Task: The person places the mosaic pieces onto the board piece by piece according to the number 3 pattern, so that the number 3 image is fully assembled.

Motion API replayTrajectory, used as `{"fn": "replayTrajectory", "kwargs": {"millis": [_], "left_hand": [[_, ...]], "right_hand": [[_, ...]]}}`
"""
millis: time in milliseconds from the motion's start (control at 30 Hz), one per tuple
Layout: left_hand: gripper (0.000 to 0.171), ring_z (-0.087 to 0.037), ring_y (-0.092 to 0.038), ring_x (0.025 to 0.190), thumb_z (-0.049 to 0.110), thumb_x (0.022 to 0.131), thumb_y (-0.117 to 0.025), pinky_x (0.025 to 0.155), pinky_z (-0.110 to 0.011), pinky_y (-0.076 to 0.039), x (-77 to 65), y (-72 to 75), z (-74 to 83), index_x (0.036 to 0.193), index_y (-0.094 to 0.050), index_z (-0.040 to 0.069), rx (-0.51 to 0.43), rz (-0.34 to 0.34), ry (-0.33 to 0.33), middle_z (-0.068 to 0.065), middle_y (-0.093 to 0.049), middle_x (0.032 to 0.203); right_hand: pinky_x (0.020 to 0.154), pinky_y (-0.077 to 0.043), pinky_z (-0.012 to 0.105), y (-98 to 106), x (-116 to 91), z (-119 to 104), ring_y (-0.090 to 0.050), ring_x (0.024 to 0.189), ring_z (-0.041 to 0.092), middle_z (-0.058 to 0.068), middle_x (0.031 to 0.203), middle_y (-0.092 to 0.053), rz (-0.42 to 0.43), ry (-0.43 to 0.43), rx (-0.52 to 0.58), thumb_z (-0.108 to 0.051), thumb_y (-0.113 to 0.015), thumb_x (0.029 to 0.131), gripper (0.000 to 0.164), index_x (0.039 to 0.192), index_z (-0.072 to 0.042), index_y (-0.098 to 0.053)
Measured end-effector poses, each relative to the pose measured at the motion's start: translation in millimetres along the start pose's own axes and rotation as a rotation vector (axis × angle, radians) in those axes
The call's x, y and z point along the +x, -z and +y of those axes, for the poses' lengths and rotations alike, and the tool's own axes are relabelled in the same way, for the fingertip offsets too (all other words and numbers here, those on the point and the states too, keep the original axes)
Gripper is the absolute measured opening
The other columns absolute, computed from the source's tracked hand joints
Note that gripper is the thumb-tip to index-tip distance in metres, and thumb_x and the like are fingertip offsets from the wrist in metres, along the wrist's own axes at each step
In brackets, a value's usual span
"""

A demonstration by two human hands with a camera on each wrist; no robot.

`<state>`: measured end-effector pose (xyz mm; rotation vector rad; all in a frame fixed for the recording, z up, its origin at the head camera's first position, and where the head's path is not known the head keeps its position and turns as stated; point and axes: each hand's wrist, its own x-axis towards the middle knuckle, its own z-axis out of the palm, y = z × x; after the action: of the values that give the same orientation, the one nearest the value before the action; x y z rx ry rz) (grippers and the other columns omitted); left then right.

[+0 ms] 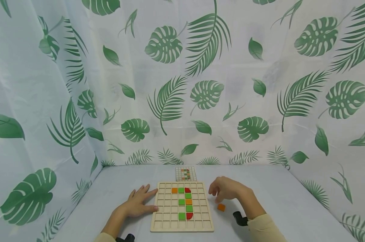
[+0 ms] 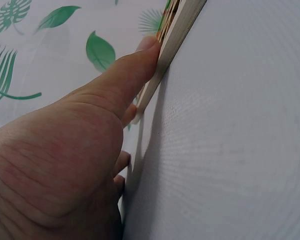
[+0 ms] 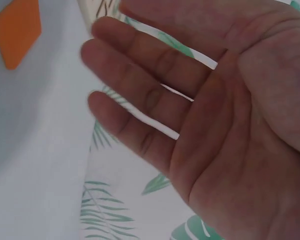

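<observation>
A wooden grid board (image 1: 167, 226) lies flat on the table. Set in its cells are green tiles (image 1: 182, 216), orange tiles (image 1: 174, 190) and red rounded-corner tiles (image 1: 189, 216), forming a 3-like figure. My left hand (image 1: 138, 202) rests with spread fingers at the board's left edge; its thumb (image 2: 135, 65) touches the side in the left wrist view. Right of the board, my right hand (image 1: 226, 188) hovers with relaxed fingers above a loose orange tile (image 1: 221, 207). In the right wrist view that tile (image 3: 17, 32) lies apart from the fingers (image 3: 122, 72), which hold nothing.
Behind the board lies a small pattern card (image 1: 179, 169) with a similar coloured figure. A leaf-print curtain (image 1: 200, 144) closes off the back and sides of the pale table (image 1: 134, 173). Black wrist mounts (image 1: 239, 218) sit under both wrists.
</observation>
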<state>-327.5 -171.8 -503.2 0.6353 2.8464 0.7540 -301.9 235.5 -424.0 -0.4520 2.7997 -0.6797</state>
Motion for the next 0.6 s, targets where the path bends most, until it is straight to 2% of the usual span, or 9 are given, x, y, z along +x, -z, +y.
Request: {"fn": "replayTrajectory", "kwargs": {"millis": [200, 400, 600], "left_hand": [[0.085, -0.046, -0.016, 0.16, 0.071, 0.086, -0.071, 0.124, -0.073, -0.003, 0.6, 0.6, 0.0, 0.156, -0.049, 0.028, 0.004, 0.0, 0.005, -0.02, -0.029, 0.17], [0.086, -0.046, -0.016, 0.16, 0.072, 0.085, -0.07, 0.124, -0.074, -0.004, 0.7, 0.1, 0.3, 0.156, -0.049, 0.028, 0.017, 0.003, 0.008, -0.021, -0.029, 0.17], [0.086, -0.047, -0.015, 0.159, 0.07, 0.085, -0.071, 0.124, -0.074, -0.003, -0.1, 0.1, 0.3, 0.156, -0.049, 0.027, -0.002, 0.0, 0.006, -0.021, -0.028, 0.17]], "right_hand": [[0.079, -0.059, 0.042, 0.4, -2.8, -1.1, -0.063, 0.083, 0.017, -0.001, 0.093, -0.072, -0.037, -0.09, -0.029, 0.0, -0.09, 0.075, 0.029, 0.096, -0.017, -0.08], [0.078, -0.058, 0.041, 1.1, -4.7, -0.6, -0.063, 0.082, 0.016, -0.001, 0.091, -0.072, -0.034, -0.087, -0.051, -0.003, -0.093, 0.072, 0.03, 0.094, -0.017, -0.079], [0.073, -0.053, 0.037, -0.5, -4.9, 2.6, -0.06, 0.078, 0.016, -0.002, 0.083, -0.07, -0.04, -0.105, -0.066, -0.002, -0.094, 0.069, 0.028, 0.085, -0.016, -0.076]]}}
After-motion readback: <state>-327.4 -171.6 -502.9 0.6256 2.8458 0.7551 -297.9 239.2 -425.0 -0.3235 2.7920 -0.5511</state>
